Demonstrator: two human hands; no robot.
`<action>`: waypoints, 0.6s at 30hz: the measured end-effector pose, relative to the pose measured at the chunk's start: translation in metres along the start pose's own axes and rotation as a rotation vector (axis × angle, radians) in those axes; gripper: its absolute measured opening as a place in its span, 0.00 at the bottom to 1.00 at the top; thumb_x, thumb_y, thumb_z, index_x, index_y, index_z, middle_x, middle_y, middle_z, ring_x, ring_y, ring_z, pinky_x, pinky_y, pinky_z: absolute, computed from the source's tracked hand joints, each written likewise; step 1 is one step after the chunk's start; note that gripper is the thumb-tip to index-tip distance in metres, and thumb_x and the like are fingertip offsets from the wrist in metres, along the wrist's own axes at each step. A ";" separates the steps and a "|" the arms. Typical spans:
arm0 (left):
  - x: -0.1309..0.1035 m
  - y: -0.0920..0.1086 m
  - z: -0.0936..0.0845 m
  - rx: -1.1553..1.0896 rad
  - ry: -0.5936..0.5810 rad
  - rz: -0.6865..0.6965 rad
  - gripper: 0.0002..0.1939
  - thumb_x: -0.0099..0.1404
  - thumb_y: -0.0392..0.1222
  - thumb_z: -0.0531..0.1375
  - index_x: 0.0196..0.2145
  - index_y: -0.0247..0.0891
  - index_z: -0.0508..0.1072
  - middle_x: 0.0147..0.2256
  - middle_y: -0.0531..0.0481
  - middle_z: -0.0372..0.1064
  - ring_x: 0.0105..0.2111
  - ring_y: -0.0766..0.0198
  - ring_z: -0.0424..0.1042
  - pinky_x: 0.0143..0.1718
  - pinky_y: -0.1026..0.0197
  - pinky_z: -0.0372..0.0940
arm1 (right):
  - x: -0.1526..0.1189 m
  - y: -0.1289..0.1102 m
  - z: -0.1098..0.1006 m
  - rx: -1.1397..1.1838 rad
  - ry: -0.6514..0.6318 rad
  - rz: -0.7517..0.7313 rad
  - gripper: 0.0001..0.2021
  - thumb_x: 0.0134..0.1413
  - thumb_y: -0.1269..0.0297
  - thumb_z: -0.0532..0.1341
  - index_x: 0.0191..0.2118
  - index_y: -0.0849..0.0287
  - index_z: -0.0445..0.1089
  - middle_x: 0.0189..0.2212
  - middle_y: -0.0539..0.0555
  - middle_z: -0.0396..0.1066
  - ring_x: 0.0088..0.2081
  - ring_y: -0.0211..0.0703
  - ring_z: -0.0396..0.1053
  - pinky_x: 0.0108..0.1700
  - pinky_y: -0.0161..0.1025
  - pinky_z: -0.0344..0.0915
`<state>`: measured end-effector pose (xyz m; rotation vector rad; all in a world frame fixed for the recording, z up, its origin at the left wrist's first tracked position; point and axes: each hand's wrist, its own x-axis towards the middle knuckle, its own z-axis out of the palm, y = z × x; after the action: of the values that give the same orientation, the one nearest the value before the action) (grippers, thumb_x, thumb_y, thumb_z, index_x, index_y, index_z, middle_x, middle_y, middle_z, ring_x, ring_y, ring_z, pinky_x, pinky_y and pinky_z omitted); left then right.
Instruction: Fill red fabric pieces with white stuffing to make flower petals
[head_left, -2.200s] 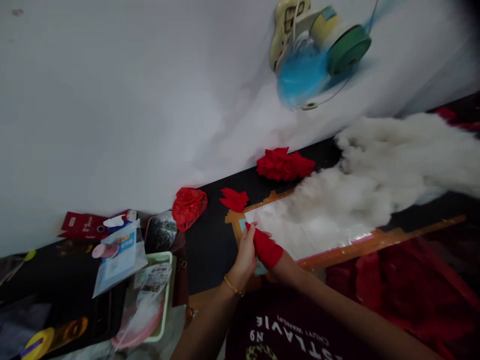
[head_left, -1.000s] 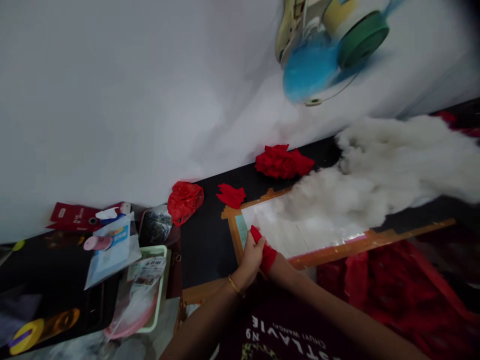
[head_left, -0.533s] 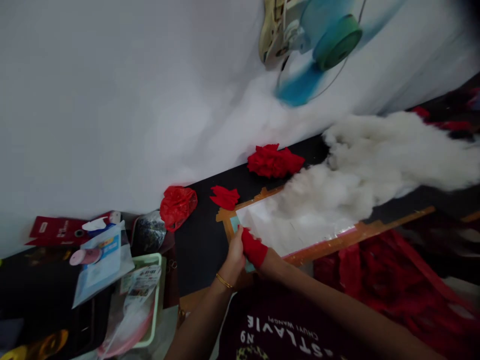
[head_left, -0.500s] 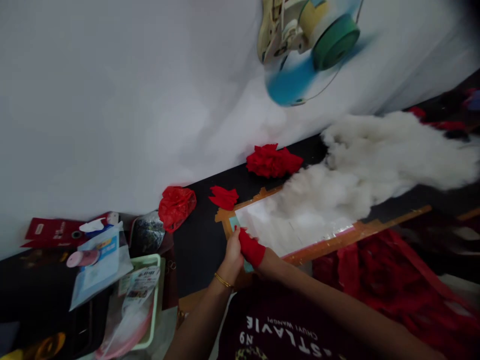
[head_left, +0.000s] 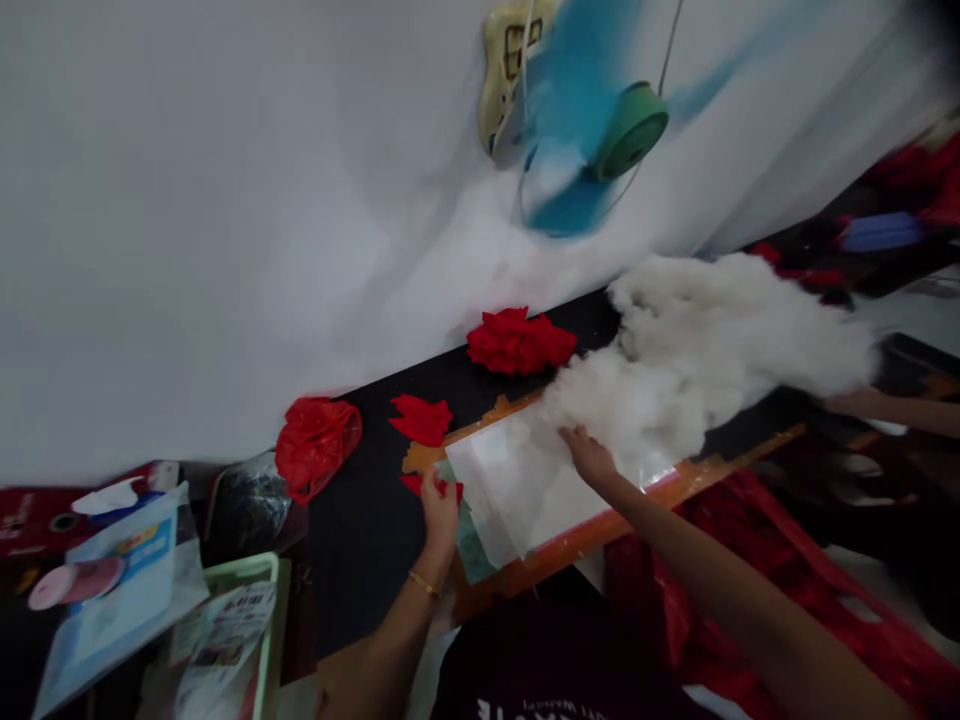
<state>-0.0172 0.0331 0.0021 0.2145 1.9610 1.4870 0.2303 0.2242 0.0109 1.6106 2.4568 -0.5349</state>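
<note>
A small red cloth piece (head_left: 411, 484) is pinched in my left hand (head_left: 441, 512), over the left end of the taped board. My right hand (head_left: 592, 460) is at the near edge of a big heap of white fluffy stuffing (head_left: 697, 350). Its fingers are stretched out and touch the fluff. Under the hands, the white sheet (head_left: 495, 480) lies within an orange-brown taped border (head_left: 555, 548). Just beyond my left hand is another red cloth piece (head_left: 422, 419), and a pile of red cloth (head_left: 519, 341) sits by the wall.
A spinning blue fan (head_left: 592, 150) hangs on the wall. Left of the black table (head_left: 360, 540) are a red plastic bag (head_left: 316, 445) and a green-rimmed basket (head_left: 276, 600). Red fabric (head_left: 780, 570) lies below the near edge. Another person's arm (head_left: 900, 410) reaches the stuffing from the right.
My hands, together at the red cloth before, have parted. The right came out of the cloth and moved right to the stuffing; the left keeps the cloth. Another person's arm has appeared at right.
</note>
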 end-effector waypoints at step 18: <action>0.045 -0.002 0.166 0.310 -0.379 0.135 0.15 0.49 0.27 0.60 0.36 0.36 0.76 0.35 0.48 0.75 0.40 0.57 0.72 0.50 0.52 0.64 | 0.049 0.001 0.034 0.472 -0.265 -0.215 0.34 0.49 0.78 0.55 0.64 0.56 0.58 0.56 0.57 0.69 0.39 0.40 0.75 0.32 0.32 0.72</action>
<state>0.0465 0.1876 -0.0408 0.7219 1.8781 1.1127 0.2088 0.2537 -0.0363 1.2970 2.4275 -1.3512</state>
